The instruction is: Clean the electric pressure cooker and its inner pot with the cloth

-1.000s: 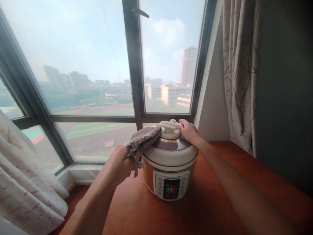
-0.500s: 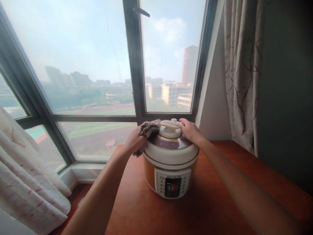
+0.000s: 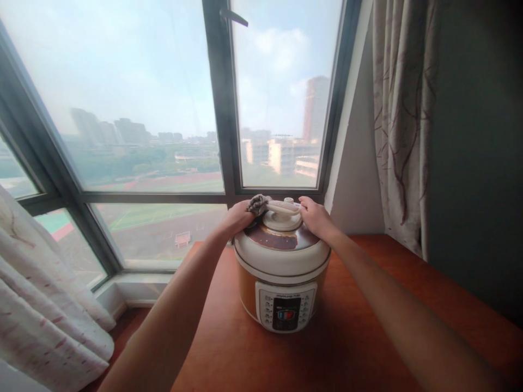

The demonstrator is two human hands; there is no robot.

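here the left hand presses a bunched grey cloth against the lid of the pressure cooker, fingers closed on it, while the right hand curls against the lid handle opposite, seemingly to steady the cooker on the wooden table

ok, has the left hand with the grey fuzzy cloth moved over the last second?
Yes. The left hand carried the grey fuzzy cloth up and toward the window, from the cream-lidded orange cooker's left side to beside its lid handle.
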